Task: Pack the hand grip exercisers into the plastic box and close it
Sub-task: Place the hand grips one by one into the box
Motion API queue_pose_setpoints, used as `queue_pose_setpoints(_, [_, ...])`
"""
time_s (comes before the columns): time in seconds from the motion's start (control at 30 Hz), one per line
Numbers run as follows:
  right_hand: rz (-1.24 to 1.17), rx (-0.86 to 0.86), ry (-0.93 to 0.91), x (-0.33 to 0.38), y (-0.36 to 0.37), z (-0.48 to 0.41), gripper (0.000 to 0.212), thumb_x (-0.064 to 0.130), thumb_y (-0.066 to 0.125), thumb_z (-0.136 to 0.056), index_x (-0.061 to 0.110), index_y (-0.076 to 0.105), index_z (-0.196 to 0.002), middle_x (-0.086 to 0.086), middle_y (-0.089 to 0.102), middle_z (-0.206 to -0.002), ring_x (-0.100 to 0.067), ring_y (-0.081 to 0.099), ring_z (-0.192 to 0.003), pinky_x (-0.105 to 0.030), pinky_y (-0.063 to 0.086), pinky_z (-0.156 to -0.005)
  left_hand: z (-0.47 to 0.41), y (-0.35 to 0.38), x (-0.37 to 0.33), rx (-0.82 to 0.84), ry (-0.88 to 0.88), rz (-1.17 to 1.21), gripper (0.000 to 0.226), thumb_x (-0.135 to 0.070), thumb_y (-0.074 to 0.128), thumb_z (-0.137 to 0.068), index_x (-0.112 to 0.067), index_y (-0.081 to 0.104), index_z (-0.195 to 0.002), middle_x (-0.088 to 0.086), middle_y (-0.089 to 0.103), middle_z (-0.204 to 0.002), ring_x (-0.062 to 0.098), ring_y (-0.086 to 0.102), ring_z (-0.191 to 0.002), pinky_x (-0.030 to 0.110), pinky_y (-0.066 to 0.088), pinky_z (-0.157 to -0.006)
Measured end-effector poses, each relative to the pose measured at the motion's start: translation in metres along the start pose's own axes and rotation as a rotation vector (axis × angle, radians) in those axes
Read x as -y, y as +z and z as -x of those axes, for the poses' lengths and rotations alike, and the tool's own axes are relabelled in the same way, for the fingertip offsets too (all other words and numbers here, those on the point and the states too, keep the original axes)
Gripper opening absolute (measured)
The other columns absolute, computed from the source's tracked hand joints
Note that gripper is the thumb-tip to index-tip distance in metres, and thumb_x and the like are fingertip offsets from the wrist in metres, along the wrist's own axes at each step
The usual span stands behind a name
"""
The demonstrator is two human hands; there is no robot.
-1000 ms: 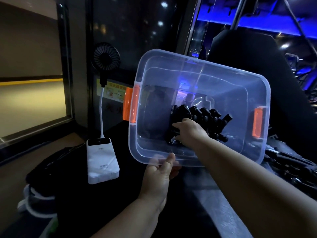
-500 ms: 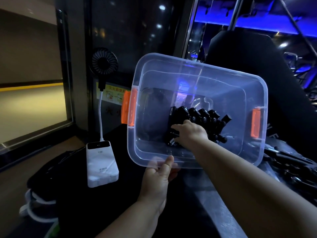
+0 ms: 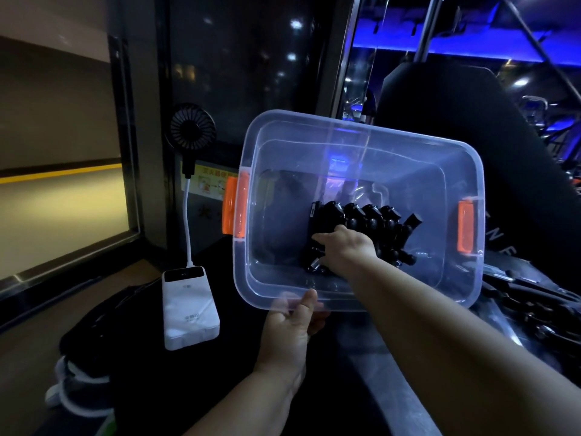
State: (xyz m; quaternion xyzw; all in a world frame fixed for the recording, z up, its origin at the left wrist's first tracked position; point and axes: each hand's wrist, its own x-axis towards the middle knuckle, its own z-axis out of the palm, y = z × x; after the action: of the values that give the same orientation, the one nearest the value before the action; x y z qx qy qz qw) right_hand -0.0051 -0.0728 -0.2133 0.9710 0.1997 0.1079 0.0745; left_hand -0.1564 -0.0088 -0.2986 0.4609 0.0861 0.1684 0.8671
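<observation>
Dim gym: black padded bench (image 3: 440, 127), blue-lit exercise machines (image 3: 534, 103) behind.

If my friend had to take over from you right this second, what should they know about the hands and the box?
Left hand grips the near rim of the plastic box, which is tilted toward the camera.
Right hand is inside the box, on the bunch of black hand grip exercisers; its fingers are hidden.
Done: that bunch is in the box.
To do: let go of the bunch, find the lid (none clearly in view), and close the box with the orange latches.
</observation>
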Motion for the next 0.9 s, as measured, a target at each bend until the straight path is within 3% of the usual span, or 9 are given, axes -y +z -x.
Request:
queue_pose_setpoints(0.2, [-0.142,0.023,-0.007,-0.010,-0.004,0.009,0.059,0.054,0.060,-0.087,0.051,0.036,-0.140,-0.003,0.044,-0.125,-0.025,0.052,-0.118,-0.032,0.043,-0.088,0.001,0.002,-0.003,0.005,-0.003,0.002,0.020,-0.023,0.060,-0.087,-0.004,0.053,-0.090,0.010,0.069,-0.077,0.014,0.066,-0.071,0.024,0.048,-0.067])
queue_pose_setpoints(0.43, [-0.245,-0.187,-0.001,-0.028,-0.014,0.036,0.049,0.063,0.052,-0.087,0.048,0.048,-0.134,-0.001,0.049,-0.118,-0.027,0.059,-0.107,-0.032,0.047,-0.083,0.004,0.005,-0.007,-0.014,0.019,-0.009,0.015,-0.020,0.058,-0.089,-0.007,0.052,-0.088,0.005,0.068,-0.069,0.010,0.066,-0.063,0.023,0.049,-0.064])
queue_pose_setpoints(0.6, [-0.271,-0.314,0.082,-0.060,-0.012,0.065,0.041,0.060,0.052,-0.087,0.043,0.059,-0.124,0.000,0.054,-0.113,-0.027,0.060,-0.103,-0.033,0.047,-0.083,0.007,0.005,-0.010,-0.017,0.021,-0.008,0.014,-0.020,0.057,-0.091,-0.007,0.052,-0.088,0.005,0.068,-0.068,0.010,0.067,-0.065,0.021,0.050,-0.063])
queue_pose_setpoints(0.9, [-0.400,-0.666,0.194,-0.135,0.016,0.126,0.022,0.041,0.063,-0.088,0.023,0.072,-0.096,-0.006,0.061,-0.092,-0.034,0.063,-0.077,-0.030,0.041,-0.060,0.012,0.009,-0.012,-0.036,0.030,0.007,0.016,-0.019,0.057,-0.091,-0.011,0.052,-0.079,0.001,0.067,-0.061,0.009,0.066,-0.062,0.022,0.051,-0.067])
